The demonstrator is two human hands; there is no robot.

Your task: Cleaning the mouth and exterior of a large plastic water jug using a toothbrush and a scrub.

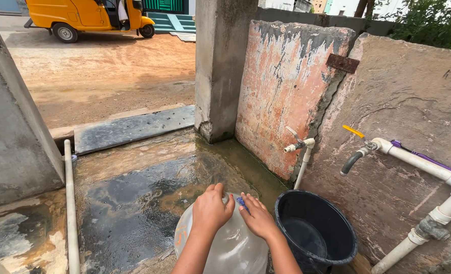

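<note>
Head view: at the bottom centre of the frame, both hands rest on the top of a large clear plastic water jug [230, 248] that stands on the wet stone floor [134, 198]. The left hand [211, 209] sits over the neck of the jug, fingers curled down and closed around it. The right hand [258, 218] lies just beside it, fingers pressed onto the jug's shoulder and touching a small blue cap [241, 202] near the neck; whether the cap is pinched or only touched cannot be told. Just right of the jug, touching or nearly touching it, stands a black bucket [337, 253], upright, with some water in the bottom. Above the bucket, at mid right, a white pipe [423, 162] runs along the rough stone wall [408, 91] and ends in a tap with a yellow handle [353, 131] and a dark spout pointing down. A second, smaller tap [296, 144] on a thin white upright pipe stands against the peeling pink slab [281, 76] at centre. A concrete pillar [220, 61] rises at upper centre. A thin white pipe [70, 203] lies along the floor at the left. At upper left, a yellow three-wheeled vehicle [83, 15] stands on the sandy ground, well apart from the hands.
</note>
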